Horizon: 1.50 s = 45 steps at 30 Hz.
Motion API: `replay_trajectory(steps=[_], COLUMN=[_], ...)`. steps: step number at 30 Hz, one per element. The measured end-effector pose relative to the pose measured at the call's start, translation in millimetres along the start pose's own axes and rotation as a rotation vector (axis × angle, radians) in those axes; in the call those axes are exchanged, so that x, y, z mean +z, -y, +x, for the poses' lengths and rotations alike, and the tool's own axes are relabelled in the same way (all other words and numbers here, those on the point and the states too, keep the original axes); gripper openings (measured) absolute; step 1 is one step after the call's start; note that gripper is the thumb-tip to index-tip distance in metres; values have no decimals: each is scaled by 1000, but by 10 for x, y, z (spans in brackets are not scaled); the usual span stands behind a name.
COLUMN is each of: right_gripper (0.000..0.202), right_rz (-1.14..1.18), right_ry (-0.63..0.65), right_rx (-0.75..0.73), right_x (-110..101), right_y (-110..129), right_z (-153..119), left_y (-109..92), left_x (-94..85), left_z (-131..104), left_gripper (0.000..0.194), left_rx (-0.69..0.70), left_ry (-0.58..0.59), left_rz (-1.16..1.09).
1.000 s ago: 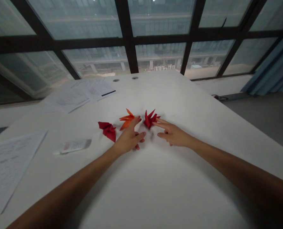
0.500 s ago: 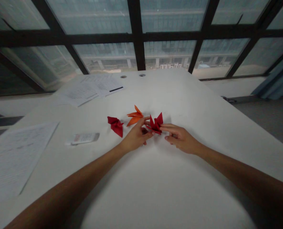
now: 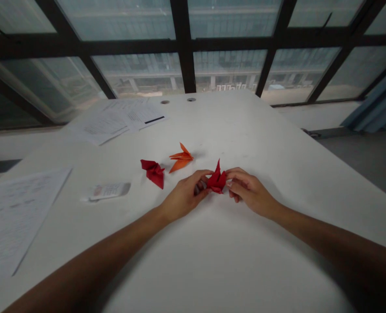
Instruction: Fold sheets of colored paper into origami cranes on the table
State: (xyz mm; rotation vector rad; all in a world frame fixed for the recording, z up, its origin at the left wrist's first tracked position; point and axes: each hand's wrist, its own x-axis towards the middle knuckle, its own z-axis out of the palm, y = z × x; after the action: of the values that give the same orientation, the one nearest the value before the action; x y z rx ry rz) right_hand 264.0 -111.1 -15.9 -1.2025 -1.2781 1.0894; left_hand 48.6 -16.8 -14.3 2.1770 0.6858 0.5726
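Observation:
Between my two hands, low over the white table, is a red origami crane [image 3: 216, 180] with one point standing up. My left hand [image 3: 185, 194] pinches its left side between thumb and fingers. At its right side, my right hand [image 3: 249, 190] has its thumb and bent fingers closed on the edge of the folded paper. An orange origami piece [image 3: 181, 158] with spread points lies behind my left hand. Farther left rests another red folded piece [image 3: 153, 172], touched by neither hand.
A small white packet [image 3: 110, 191] lies left of the folded pieces. Printed sheets [image 3: 121, 119] spread over the back left of the table [image 3: 245, 269], and another sheet [image 3: 23, 217] lies at the left edge. Dark-framed windows [image 3: 228, 69] stand behind.
The red crane has turned and come slightly nearer to me between my hands. My right fingers have bent from straight to curled at its edge. The view has shifted slightly.

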Motion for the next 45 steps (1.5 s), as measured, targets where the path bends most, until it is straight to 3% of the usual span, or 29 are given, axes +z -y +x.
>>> replay_trajectory(steps=[6, 24, 32, 37, 45], right_gripper=[19, 16, 13, 5, 4], right_rz=[94, 189, 140, -92, -332], right_ry=[-31, -61, -16, -75, -173], right_rx=[102, 81, -38, -231, -342], right_x=[-10, -34, -36, -8, -28], right_y=[57, -106, -68, -56, -40], right_z=[-2, 9, -39, -58, -81], left_y=[-18, 11, 29, 22, 34], left_x=[-3, -9, -3, -3, 7], left_z=[-33, -21, -30, -22, -28], left_gripper=[43, 45, 46, 47, 48], left_rx=[5, 19, 40, 38, 30], left_ry=[27, 27, 32, 40, 39], left_rz=[112, 39, 64, 63, 75])
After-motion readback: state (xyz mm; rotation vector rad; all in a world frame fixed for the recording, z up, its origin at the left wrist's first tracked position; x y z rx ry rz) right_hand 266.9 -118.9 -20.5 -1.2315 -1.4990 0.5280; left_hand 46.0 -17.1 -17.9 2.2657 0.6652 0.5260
